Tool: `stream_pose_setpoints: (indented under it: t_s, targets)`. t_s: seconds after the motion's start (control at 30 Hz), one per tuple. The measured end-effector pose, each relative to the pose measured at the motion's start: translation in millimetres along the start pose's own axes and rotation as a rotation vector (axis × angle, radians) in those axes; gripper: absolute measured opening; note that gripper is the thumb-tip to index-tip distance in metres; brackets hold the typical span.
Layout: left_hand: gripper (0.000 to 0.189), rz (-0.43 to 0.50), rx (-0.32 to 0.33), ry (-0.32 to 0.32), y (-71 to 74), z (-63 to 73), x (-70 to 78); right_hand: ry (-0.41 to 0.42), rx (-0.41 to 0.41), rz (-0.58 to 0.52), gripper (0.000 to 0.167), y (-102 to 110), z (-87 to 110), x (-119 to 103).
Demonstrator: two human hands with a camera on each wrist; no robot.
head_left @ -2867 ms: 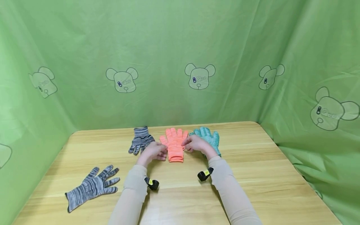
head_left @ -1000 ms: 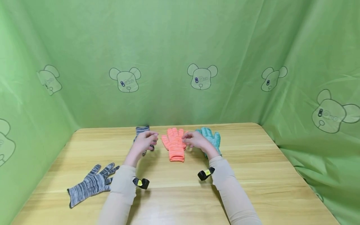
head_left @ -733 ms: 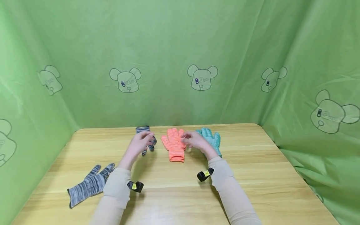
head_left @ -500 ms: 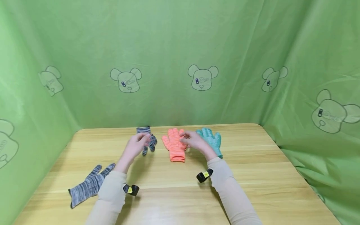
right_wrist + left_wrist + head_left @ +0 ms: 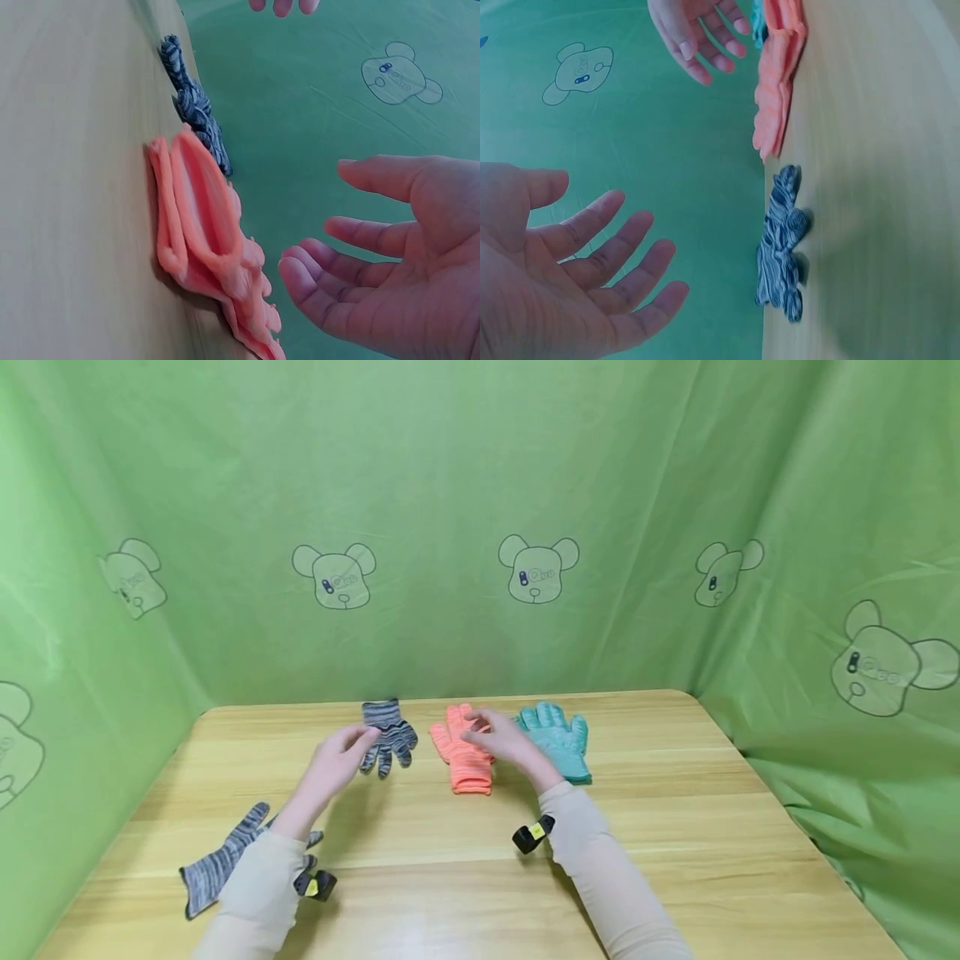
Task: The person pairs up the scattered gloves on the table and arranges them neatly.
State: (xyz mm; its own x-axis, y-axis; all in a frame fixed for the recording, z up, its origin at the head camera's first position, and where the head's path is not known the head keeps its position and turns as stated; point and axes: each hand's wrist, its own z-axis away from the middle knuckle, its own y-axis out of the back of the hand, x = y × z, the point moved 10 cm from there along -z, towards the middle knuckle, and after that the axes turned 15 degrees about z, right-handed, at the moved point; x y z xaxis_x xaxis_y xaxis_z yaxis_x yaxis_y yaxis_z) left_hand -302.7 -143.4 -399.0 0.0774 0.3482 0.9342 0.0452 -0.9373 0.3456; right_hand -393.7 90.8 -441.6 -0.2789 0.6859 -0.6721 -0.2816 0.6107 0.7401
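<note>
In the head view my left hand [image 5: 333, 766] hovers over the table by a grey striped glove [image 5: 389, 739] near the back edge. The left wrist view shows that hand's fingers [image 5: 600, 266] spread and holding nothing. My right hand [image 5: 501, 739] hangs above an orange glove [image 5: 470, 764], hiding part of its fingers. In the right wrist view its relaxed fingers stand apart from the orange glove [image 5: 214, 225], whose cuff gapes. This orange one looks like two gloves stacked. To the right lies a teal glove [image 5: 558, 742]. A second grey striped glove [image 5: 213, 877] is partly hidden under my left forearm.
The wooden table [image 5: 712, 843] is bounded by a green curtain [image 5: 435, 635] at the back and both sides. Black wrist cameras [image 5: 315, 885] are strapped on both sleeves.
My left hand has let go of the orange glove's side and moved left and toward me, past the far grey glove. My right hand has lifted off the orange glove and shifted slightly left.
</note>
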Motion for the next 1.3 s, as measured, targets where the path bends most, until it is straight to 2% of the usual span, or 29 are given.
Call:
stream_pose_setpoints:
  t_s: [0.2,0.33,0.57,0.8,0.97,1.3]
  targets:
    - [0.05,-0.038,-0.037,-0.015,4.0,11.4,-3.3,-0.008,0.006,-0.017,0.051,-7.3,-1.2,-5.3]
    - [0.051,-0.069,-0.067,-0.04,9.0,21.0,-4.2,0.019,0.01,-0.01,0.053,-11.4,-4.9,-13.7]
    - [0.056,-0.121,-0.115,-0.066,23.1,38.0,-13.2,0.051,-0.004,0.001,0.057,-23.3,-13.0,-26.6]
    - [0.057,-0.119,-0.165,-0.093,40.8,53.4,-24.0,0.11,-0.033,0.002,0.063,-39.5,-21.0,-41.5]
    - [0.058,-0.132,-0.197,-0.113,53.1,63.8,-27.7,0.115,-0.058,0.02,0.063,-52.4,-25.6,-49.8]
    - [0.056,-0.179,-0.261,-0.118,69.9,82.2,-41.5,0.162,-0.073,0.067,0.064,-74.3,-33.4,-67.3]
